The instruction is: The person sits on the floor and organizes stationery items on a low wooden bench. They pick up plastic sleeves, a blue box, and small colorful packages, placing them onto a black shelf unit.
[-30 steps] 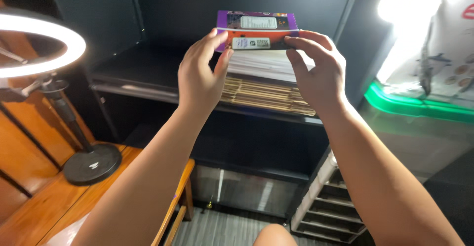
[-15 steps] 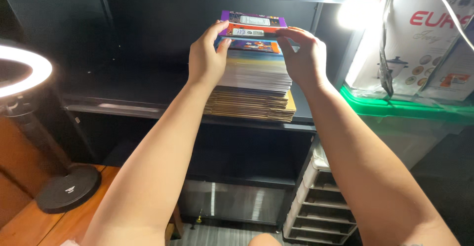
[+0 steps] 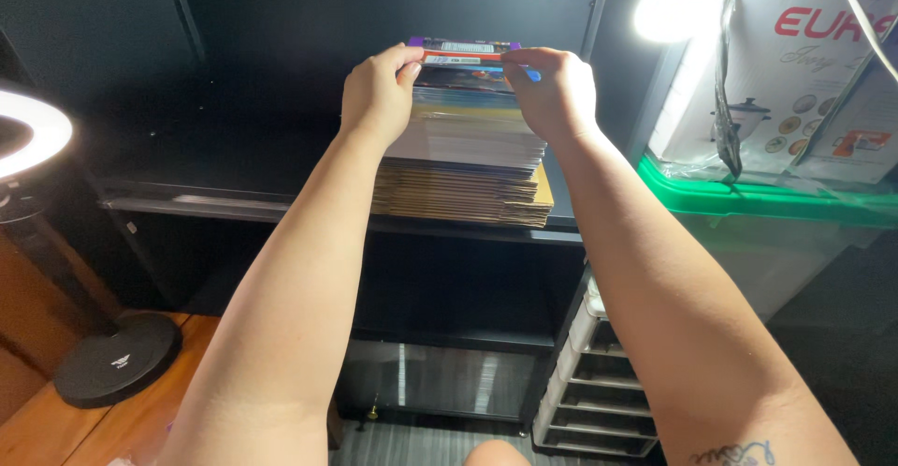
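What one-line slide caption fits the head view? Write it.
Left hand and right hand grip a flat box atop a stack on a dark shelf.

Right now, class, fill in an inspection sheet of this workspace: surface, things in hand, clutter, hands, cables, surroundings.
Surface: black shelf, dim.
Things in hand: flat purple-edged pack on top of a stack of flat packs and cardboard.
Clutter: nothing seen on the shelf beside the stack.
Hands: left hand and right hand grip the top pack's two ends.
Cables: dark cords hang by the bright lamp.
Surroundings: ring light at left, green-lidded bin with an appliance box on it, drawer rack below.
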